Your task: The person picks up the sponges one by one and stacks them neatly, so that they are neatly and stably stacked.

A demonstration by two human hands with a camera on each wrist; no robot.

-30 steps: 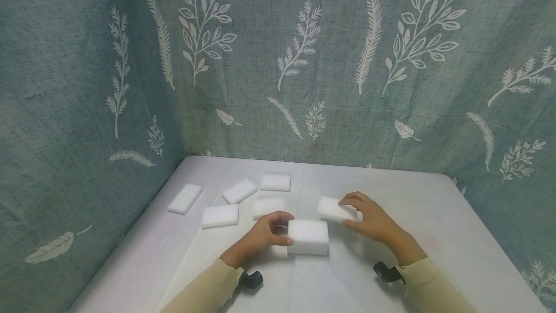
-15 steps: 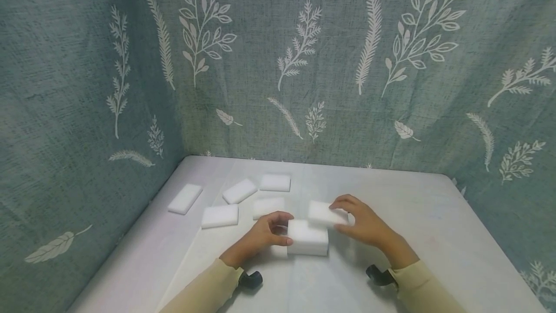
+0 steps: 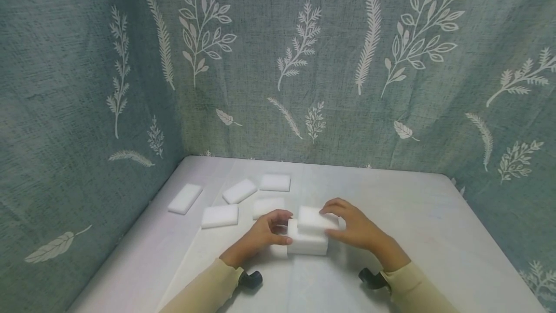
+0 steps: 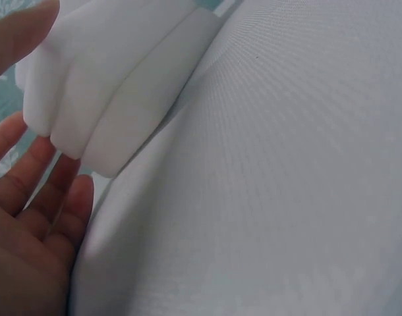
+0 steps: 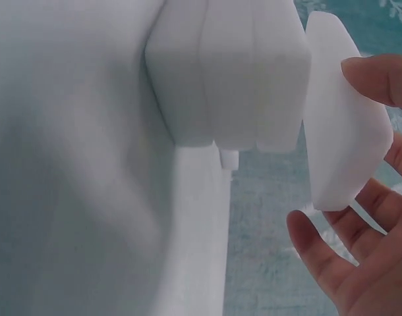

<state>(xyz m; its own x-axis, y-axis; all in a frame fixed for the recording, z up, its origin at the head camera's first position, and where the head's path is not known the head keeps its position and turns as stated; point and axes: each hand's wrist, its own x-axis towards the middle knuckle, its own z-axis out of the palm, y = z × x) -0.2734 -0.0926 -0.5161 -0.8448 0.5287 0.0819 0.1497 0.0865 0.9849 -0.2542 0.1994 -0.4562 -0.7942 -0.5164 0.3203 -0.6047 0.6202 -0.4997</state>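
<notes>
Near the middle of the table, white foam sponges form a neat stack (image 3: 306, 246); the right wrist view shows three layers. My left hand (image 3: 266, 231) steadies the stack's left end, thumb at the near corner and fingertips against the far side, as the left wrist view shows with the hand (image 4: 29, 224). My right hand (image 3: 358, 227) pinches another white sponge (image 3: 310, 218) by its right end, between thumb and fingers. In the right wrist view this sponge (image 5: 339, 118) is tilted over the stack's top face, very close to it at one edge.
Several loose white sponges lie flat at the back left, among them one (image 3: 185, 199) near the left edge, one (image 3: 220, 216) farther in and one (image 3: 275, 182) at the back. Patterned green cloth (image 3: 278, 62) walls the white table (image 3: 391, 192) at left, back and right.
My right hand has carried its sponge leftward, from beside the stack to over its top, overlapping it in the head view. The left hand and the stack have stayed put.
</notes>
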